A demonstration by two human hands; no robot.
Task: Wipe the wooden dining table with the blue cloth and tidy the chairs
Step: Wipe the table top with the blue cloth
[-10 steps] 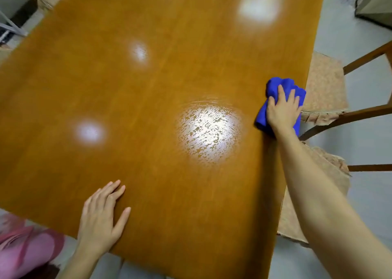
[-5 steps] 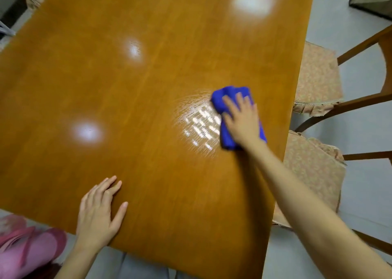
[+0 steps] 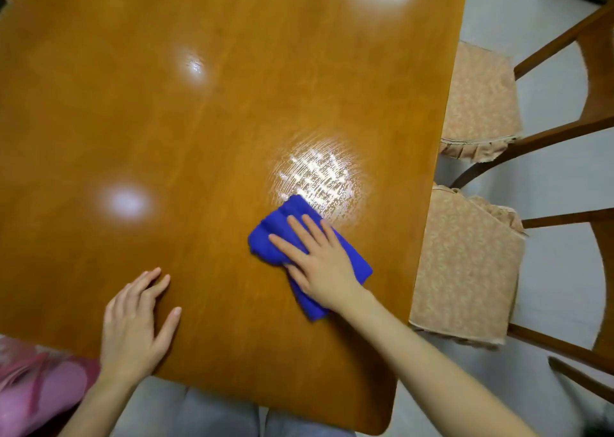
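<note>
Blue cloth (image 3: 309, 253) sits near the table's (image 3: 199, 120) right edge, right hand (image 3: 324, 263) pressed flat on it, fingers spread; left hand (image 3: 133, 323) lies open by the near edge, wide bare wood beyond, two chairs (image 3: 471, 270) tucked alongside

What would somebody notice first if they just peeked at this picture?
Probably the bright blue cloth, pressed flat under the right hand near the right side of the shiny wooden table. Just beyond it glistens a streaky wet patch. The left hand rests flat at the near edge.
</note>
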